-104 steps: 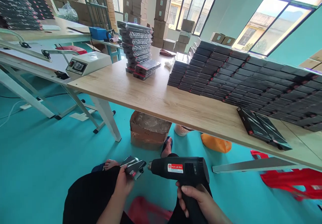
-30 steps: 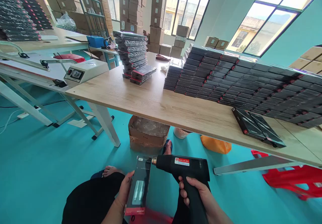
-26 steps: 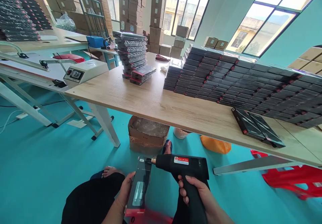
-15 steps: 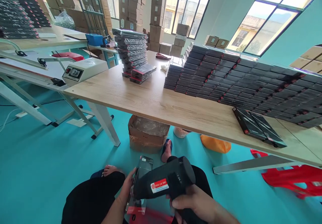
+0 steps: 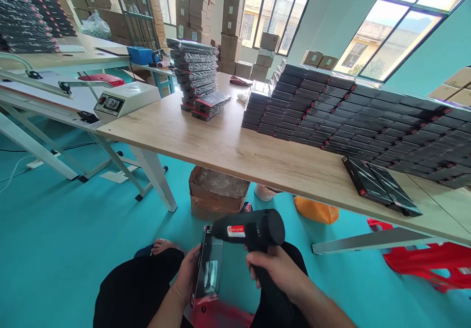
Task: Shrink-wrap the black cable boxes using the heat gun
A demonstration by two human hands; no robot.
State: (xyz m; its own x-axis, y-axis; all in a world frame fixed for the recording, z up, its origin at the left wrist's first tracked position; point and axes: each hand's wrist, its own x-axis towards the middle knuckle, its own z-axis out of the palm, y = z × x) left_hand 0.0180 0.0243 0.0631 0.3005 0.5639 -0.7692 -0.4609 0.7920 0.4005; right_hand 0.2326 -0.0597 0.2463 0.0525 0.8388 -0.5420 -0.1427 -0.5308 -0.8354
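Note:
A black heat gun [image 5: 250,230] with a red and white label is gripped by its handle in my right hand [image 5: 270,266]. Its nozzle points left, over the far end of a black box [image 5: 209,269]. The box has a glossy surface and a red near end, and my left hand [image 5: 188,271] holds it along its left edge above my lap. Beneath the box lies something red [image 5: 221,315], partly cut off by the frame's bottom.
The wooden table [image 5: 221,144] ahead bears a large stack of black boxes [image 5: 331,107], a smaller wrapped stack [image 5: 196,70] and two loose boxes [image 5: 380,185]. Below stand an open carton [image 5: 217,198] and an orange bag [image 5: 316,210]. A sealing machine [image 5: 127,99] is at left.
The heat gun in my right hand has moved up and away from me, towards the box's far end. More of the box's face shows, still in my left hand.

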